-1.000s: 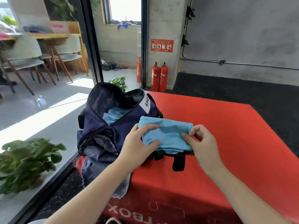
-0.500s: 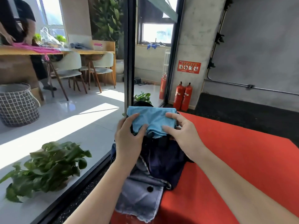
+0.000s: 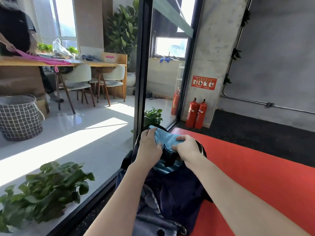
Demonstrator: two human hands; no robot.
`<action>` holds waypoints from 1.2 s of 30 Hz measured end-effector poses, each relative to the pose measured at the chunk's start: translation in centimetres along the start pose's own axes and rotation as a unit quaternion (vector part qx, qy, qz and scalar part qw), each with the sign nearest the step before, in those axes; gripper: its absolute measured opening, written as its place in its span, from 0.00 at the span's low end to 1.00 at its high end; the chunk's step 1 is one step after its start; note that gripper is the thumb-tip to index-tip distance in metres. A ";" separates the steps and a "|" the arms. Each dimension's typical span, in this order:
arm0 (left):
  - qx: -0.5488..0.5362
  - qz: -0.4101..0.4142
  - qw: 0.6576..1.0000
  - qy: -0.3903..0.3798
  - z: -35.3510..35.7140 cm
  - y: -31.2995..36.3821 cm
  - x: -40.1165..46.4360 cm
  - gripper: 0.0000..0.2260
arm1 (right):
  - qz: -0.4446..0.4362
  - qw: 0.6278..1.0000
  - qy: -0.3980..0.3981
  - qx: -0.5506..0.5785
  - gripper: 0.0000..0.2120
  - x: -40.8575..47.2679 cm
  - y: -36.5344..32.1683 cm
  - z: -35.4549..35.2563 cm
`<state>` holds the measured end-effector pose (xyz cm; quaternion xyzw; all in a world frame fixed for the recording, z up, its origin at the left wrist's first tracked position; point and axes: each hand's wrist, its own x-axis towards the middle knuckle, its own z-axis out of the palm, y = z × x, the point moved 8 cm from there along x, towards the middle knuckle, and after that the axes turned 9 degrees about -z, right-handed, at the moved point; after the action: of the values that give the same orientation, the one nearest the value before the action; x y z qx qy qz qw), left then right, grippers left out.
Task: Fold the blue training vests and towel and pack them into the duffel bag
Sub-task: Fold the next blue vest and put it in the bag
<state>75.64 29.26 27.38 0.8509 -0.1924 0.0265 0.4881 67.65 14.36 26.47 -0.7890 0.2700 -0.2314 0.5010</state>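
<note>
Both hands, left (image 3: pixel 150 145) and right (image 3: pixel 186 149), pinch a folded blue cloth (image 3: pixel 166 139), fingers curled round it, bag (image 3: pixel 172 189) beneath them.

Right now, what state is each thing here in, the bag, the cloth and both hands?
Navy fabric duffel bag: open, lying on the red mat.
Light blue folded cloth: bunched, held over the bag's far end.
Second blue cloth: already inside the bag.
Left hand: grips the cloth.
Right hand: grips the cloth.

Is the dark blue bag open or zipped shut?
Open. Both hands, left hand and right hand, push a folded blue cloth into the duffel bag's gaping mouth.
</note>
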 end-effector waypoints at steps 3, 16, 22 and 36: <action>0.054 -0.029 0.996 -0.069 2.1 -1.0 1.9 0.24 | 0.052 0.996 -0.041 -0.052 0.12 1.0 1.3 0.7; -0.041 -0.089 0.989 -0.108 6.1 -5.4 3.9 0.27 | 0.029 0.988 -0.074 -0.129 0.22 3.3 4.4 1.9; -0.010 -0.074 0.996 -0.057 5.1 -4.4 2.8 0.23 | -0.026 0.985 -0.067 -0.159 0.17 1.0 3.1 0.0; -0.066 0.074 0.994 0.039 5.7 4.4 -14.5 0.20 | -0.121 0.992 0.007 0.029 0.07 -11.3 3.3 -12.3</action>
<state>59.90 26.85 24.68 0.7986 -0.2366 0.0828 0.5472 50.71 12.44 27.24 -0.7996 0.1695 -0.3029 0.4901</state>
